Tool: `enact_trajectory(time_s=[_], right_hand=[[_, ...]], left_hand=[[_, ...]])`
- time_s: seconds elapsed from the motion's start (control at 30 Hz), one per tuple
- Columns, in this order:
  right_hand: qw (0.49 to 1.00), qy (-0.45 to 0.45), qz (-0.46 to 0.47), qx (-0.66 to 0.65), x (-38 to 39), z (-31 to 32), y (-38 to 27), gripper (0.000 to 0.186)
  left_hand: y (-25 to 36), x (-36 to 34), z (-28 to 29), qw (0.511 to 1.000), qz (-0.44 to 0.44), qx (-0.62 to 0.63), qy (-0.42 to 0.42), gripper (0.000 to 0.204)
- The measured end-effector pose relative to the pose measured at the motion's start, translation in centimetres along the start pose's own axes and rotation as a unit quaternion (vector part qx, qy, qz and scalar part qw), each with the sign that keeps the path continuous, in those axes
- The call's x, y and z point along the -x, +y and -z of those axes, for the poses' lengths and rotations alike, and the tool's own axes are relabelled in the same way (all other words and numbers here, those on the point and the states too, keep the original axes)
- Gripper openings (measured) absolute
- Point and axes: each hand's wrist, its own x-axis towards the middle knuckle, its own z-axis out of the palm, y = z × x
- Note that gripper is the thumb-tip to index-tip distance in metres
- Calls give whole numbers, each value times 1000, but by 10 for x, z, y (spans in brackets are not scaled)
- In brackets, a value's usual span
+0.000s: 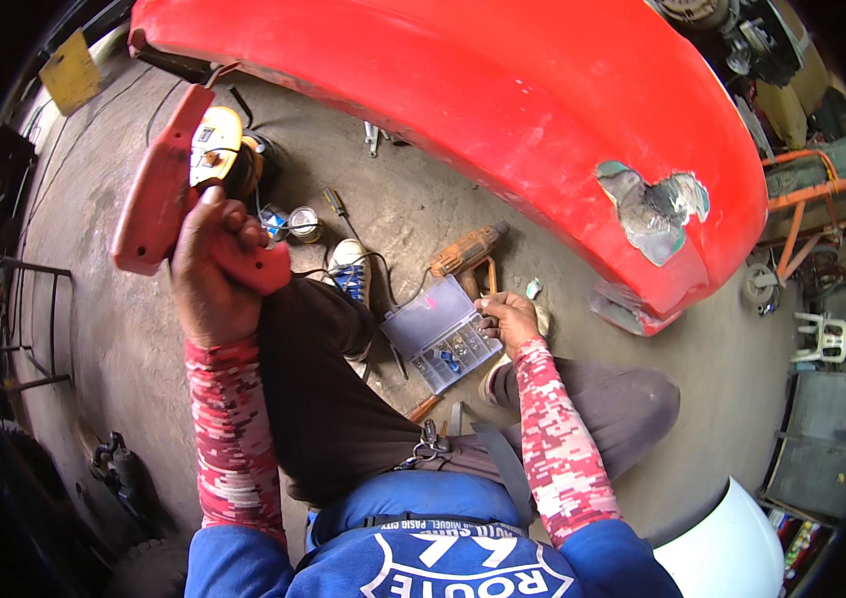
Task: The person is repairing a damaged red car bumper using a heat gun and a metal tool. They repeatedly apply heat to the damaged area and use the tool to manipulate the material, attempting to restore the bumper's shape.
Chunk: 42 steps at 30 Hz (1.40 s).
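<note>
My left hand point(214, 264) is wrapped round the handle of a red pistol-grip tool point(149, 214), raised at the left with its long body pointing up and away. My right hand point(510, 321) hovers at the right edge of a clear plastic organizer box point(473, 351), fingers pinched; whatever they hold is too small to make out. The box lies on the floor between my legs with its lid point(428, 314) tipped back, and small metal and blue pieces sit in its compartments. Beyond it stretches a large red car bumper point(393, 75) with a ragged grey-green damaged patch point(654, 221).
An orange pistol-shaped power tool point(465, 251) with a cord lies past the box. Near my left shoe point(350, 274) are a screwdriver point(334, 201), an open can point(304, 225) and a yellow-and-black machine point(219, 149). An orange metal frame point(802, 199) stands at the right.
</note>
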Motion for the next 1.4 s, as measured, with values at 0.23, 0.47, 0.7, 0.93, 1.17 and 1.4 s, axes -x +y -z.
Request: enact_trajectory(time_s=[0.23,0.47,0.7,0.93,1.17,1.4], right_hand=[[971,-35,211,109,96,-70,-72,9],[816,-91,530,210,184,-130,-135,10],[719,-111,617,301,217,-147,-165,19],[754,-107,592,263,222,-124,-158,15],[898,-207,387,10,236,-110,-143,19],[869,-265,419,8,224,-102,-130,32]], left_hand=[[-6,18,4,992,-120,-28,5,29],[-24,74,-4,992,-62,-106,34,25],[-13,105,-23,961,26,-216,-172,22],[-16,104,-29,922,4,-284,-263,28],[-17,126,-58,961,62,-140,-229,21],[-25,130,-54,959,91,-117,-243,32]])
